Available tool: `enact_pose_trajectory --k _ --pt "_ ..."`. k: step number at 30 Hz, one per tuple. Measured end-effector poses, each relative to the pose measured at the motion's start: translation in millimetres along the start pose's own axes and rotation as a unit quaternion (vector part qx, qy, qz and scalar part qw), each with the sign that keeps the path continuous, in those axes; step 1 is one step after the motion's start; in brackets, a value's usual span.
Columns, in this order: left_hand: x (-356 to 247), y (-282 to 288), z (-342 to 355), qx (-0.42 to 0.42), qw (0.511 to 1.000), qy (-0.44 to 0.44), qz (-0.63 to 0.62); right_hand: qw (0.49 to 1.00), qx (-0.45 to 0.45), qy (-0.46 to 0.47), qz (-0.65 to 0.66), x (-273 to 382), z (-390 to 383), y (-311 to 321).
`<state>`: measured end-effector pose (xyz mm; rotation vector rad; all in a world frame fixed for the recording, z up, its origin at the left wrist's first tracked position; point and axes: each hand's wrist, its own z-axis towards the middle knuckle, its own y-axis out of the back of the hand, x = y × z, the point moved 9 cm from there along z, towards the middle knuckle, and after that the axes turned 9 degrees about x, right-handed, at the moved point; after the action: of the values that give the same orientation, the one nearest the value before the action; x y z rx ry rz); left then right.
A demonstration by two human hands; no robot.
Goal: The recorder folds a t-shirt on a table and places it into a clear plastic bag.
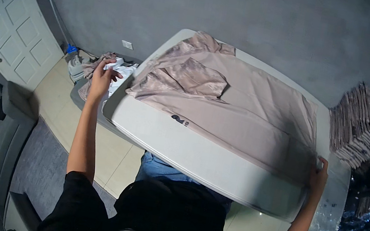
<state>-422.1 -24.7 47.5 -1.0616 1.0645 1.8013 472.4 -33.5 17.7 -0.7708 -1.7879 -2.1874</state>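
Observation:
A pale pinkish-beige short-sleeved shirt (256, 103) lies spread on the white table (179, 146), its patterned sleeves toward the left end and its hem toward the right. One sleeve is folded in over the body, and a small dark print shows by the near edge. My left hand (104, 79) is raised just off the table's left end, fingers apart and holding nothing. At the shirt's near right corner, my right hand (317, 177) has its fingers bent around the hem; the grip is partly hidden.
A tall stack of folded shirts (358, 129) stands at the table's right end, with clear plastic bags (330, 203) below it. Loose clothes (120, 74) are heaped beyond the left end. A grey sofa (6, 133) and a white door (16, 31) are farther left.

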Motion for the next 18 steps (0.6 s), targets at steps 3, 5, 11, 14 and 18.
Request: enact_pose_trajectory --k 3,5,11,14,18 --pt "11 44 0 -0.044 0.997 0.012 -0.064 1.0 -0.009 -0.009 0.011 -26 2 0" --pt "6 32 -8 0.004 1.0 0.013 -0.009 1.0 -0.016 -0.013 0.001 -26 3 -1" --pt "-46 -64 -42 0.13 0.938 -0.087 0.308 0.996 -0.048 0.023 -0.076 5 -3 4" --pt "-35 -63 -42 0.12 0.927 -0.025 0.354 0.994 -0.022 -0.012 -0.11 13 -4 4" --pt "-29 -52 -37 0.118 0.921 -0.016 0.372 0.991 -0.007 -0.036 -0.129 21 -9 8"
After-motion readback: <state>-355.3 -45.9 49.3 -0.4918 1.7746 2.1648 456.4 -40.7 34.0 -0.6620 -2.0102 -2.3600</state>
